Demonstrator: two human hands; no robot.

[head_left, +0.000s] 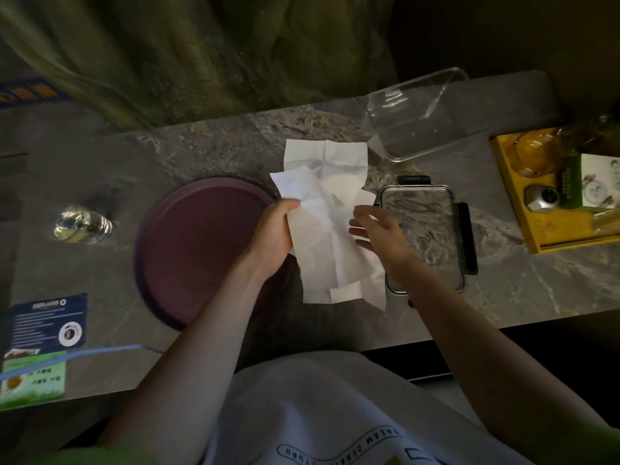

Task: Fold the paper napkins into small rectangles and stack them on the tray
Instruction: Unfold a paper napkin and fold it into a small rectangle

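Several unfolded paper napkins point(327, 239) are hanging bunched at frame centre, between the purple tray point(188, 256) at centre left and a clear lid point(426, 229) at right. The left hand point(273, 236) is gripping their left edge, fingers curled round it, apparently lifting them clear. The right hand point(379, 233) is hovering at their right edge, fingers spread and released, likely readying to flatten one. The tray is showing no stack yet.

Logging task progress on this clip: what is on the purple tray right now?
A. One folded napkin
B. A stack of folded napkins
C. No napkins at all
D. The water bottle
C: the tray shows only bare surface, while the left hand grips a creased, unfolded napkin just right of it and another lies open on the counter.
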